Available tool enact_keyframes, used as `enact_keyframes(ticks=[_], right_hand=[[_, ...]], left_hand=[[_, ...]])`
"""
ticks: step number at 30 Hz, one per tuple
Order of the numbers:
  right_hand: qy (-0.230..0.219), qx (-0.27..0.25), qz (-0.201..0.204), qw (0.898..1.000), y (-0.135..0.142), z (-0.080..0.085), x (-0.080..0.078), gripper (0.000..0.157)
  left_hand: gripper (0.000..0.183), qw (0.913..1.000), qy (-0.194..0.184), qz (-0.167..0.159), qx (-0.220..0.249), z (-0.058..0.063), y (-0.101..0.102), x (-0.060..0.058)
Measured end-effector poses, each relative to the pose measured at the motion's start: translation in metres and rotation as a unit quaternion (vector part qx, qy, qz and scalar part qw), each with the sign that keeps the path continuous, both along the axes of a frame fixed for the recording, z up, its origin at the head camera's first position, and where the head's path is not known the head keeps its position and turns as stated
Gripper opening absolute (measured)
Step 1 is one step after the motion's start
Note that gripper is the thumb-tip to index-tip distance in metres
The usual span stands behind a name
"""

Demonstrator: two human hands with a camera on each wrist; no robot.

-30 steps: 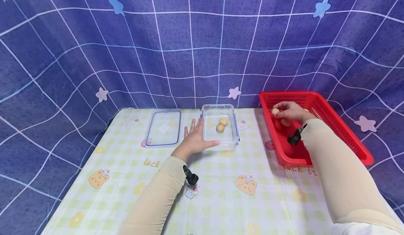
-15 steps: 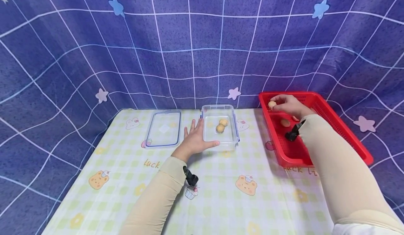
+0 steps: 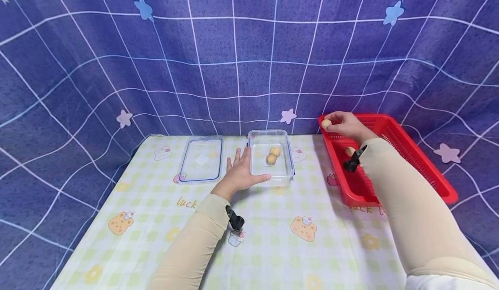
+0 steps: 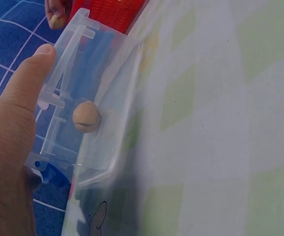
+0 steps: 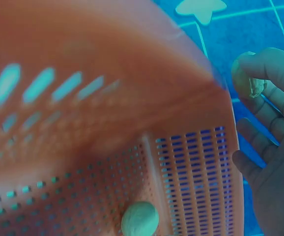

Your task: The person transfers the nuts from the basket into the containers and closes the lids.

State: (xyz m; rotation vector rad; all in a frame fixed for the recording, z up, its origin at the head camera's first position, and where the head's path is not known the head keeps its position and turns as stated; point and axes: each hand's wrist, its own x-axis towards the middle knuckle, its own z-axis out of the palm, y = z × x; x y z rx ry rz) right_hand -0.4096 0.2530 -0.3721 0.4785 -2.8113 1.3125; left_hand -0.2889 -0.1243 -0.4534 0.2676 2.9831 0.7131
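My right hand [image 3: 348,126] pinches a walnut [image 3: 326,124] between thumb and fingertips, above the back left corner of the red basket [image 3: 345,192]. In the right wrist view, another walnut [image 5: 140,219] lies on the basket's floor. Two walnuts [image 3: 273,155] sit together inside the clear plastic box [image 3: 273,179] with blue clips. Against that box's left side rests my left hand [image 3: 238,172], fingers straight and spread, thumb along the front rim. The left wrist view shows one walnut [image 4: 87,117] through the box wall; the far fingers are hidden there.
A clear lid [image 3: 201,159] with a blue seal lies flat left of the box. A blue grid-patterned curtain [image 3: 249,56] stands behind the table. A checked cloth [image 3: 265,251] with printed bears covers the table.
My right hand has risen and moved left with the walnut, from inside the basket to over its back left rim. The left hand and the box have stayed in place.
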Motion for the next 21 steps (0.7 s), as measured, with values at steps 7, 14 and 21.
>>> enact_keyframes(ticks=[7, 14, 21], right_hand=[[0.012, -0.024, -0.001, 1.0, -0.02, 0.001, 0.0, 0.042], [0.017, -0.032, 0.01, 0.999, -0.038, 0.003, 0.0, 0.041], [0.019, -0.037, 0.019, 0.999, -0.054, 0.001, -0.006, 0.042]], left_hand=[[0.13, 1.0, -0.003, 0.0, 0.002, 0.0, 0.001, 0.001], [0.128, 1.0, 0.003, 0.0, -0.001, 0.0, 0.002, 0.002], [0.128, 1.0, 0.007, -0.002, -0.001, 0.001, 0.0, 0.0]])
